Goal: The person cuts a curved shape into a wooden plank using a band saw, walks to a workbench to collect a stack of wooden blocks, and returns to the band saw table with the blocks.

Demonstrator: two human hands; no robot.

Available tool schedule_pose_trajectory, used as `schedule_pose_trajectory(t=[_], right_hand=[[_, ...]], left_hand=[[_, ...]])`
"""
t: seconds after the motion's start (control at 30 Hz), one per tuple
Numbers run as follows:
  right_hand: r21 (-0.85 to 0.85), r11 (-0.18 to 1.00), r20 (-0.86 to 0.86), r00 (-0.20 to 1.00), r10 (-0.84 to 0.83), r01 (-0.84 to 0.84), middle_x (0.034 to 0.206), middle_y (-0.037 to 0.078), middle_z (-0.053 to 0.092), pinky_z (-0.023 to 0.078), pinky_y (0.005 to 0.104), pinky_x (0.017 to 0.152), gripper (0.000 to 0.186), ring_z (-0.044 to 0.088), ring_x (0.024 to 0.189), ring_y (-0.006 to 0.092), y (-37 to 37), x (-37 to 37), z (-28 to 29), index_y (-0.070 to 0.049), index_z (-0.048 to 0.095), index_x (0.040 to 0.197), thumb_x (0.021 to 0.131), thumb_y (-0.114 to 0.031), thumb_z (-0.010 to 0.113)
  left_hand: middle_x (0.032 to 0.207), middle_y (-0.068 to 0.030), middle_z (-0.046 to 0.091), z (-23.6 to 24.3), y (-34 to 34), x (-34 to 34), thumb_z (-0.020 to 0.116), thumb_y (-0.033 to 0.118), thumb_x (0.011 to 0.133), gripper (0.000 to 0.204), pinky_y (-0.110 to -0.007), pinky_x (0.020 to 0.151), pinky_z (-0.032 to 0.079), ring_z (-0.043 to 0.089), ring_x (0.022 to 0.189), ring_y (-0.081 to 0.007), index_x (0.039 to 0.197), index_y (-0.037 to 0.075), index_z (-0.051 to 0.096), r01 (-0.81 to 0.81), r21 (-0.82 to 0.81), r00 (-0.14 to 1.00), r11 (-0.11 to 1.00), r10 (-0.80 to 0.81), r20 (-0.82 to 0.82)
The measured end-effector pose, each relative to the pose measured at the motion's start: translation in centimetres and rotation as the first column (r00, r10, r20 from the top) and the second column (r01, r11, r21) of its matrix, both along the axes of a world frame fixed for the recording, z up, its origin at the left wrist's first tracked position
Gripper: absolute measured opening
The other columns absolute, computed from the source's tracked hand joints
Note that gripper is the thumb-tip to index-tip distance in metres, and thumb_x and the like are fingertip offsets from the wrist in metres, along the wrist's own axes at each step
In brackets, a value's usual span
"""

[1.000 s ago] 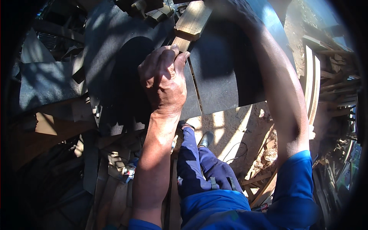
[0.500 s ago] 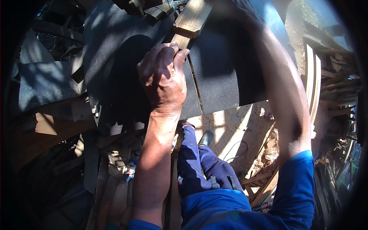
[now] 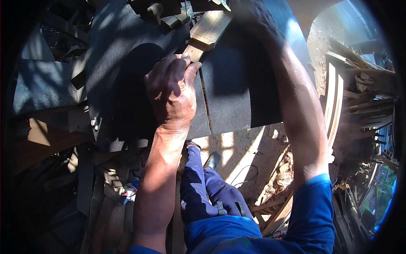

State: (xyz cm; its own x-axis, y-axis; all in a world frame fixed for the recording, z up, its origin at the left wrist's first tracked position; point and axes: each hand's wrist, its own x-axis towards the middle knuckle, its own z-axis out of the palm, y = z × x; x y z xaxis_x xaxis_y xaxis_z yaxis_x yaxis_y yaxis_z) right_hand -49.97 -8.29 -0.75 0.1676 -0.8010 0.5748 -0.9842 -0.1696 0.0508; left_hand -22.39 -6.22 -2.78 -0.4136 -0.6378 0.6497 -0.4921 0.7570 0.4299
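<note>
My left hand (image 3: 171, 93) has its fingers closed on a pale wooden piece (image 3: 208, 28), which lies at the upper middle over a narrow slot in the dark tabletop (image 3: 232, 106). My right hand (image 3: 258, 21) reaches to the top edge beside the far part of the wood, in shadow and haze; its fingers are too indistinct to read. Dark hardware and blocks (image 3: 163, 12), partly cut off, sit just left of the wood's far end.
A grey board (image 3: 42, 84) and scraps lie at left. Long pale strips (image 3: 336, 101) and piled offcuts (image 3: 368, 101) are at right. Below the table's edge are my legs, a dirt floor (image 3: 237, 148), a loop of cable (image 3: 249, 167) and more lumber.
The whole view has shifted, so tabletop, wood and hands sit a little farther left and mostly lower in the picture. My left hand stays closed on the wood, with little visible movement along it.
</note>
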Motion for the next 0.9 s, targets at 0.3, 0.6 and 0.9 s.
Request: schedule_pose_trajectory(t=[0.3, 0.6, 0.9], right_hand=[[0.115, 0.980, 0.177, 0.967, -0.183, 0.164, 0.139, 0.010, 0.056, 0.032, 0.0586, 0.114, 0.033, 0.043, 0.139, 0.0382, -1.2, -0.7, -1.7, -0.012, 0.060, 0.120, 0.101, -0.034, 0.045], [0.073, 0.973, 0.336, 0.913, -0.232, 0.221, 0.158, 0.018, 0.040, 0.013, 0.0609, 0.125, 0.045, 0.032, 0.146, 0.0495, -2.1, -1.4, -3.2, -0.028, 0.059, 0.140, 0.105, -0.048, 0.040], [0.096, 0.966, 0.425, 0.868, -0.259, 0.241, 0.160, 0.021, 0.038, 0.012, 0.0627, 0.124, 0.041, 0.029, 0.146, 0.0581, 1.8, 1.1, -2.1, -0.033, 0.063, 0.135, 0.104, -0.048, 0.040]], left_hand=[[0.100, -0.0094, 0.074, 0.0, 0.3, 0.1, 0.083, 0.014, 0.083, 0.020, -0.039, 0.081, 0.054, 0.072, 0.095, -0.0271, 0.096, 0.004, 0.072, -0.037, 0.023, 0.999, 0.999, 0.037, 0.020], [0.100, -0.0106, 0.074, -0.2, 0.2, 0.1, 0.081, 0.013, 0.084, 0.019, -0.040, 0.082, 0.052, 0.071, 0.095, -0.0285, 0.096, 0.002, 0.071, -0.020, 0.043, 1.000, 0.999, 0.021, -0.005], [0.101, -0.0108, 0.072, -0.3, 1.9, 1.2, 0.082, 0.007, 0.079, 0.024, -0.042, 0.087, 0.053, 0.069, 0.093, -0.0296, 0.098, 0.005, 0.068, 0.021, -0.003, 1.000, 1.000, -0.021, -0.008]])
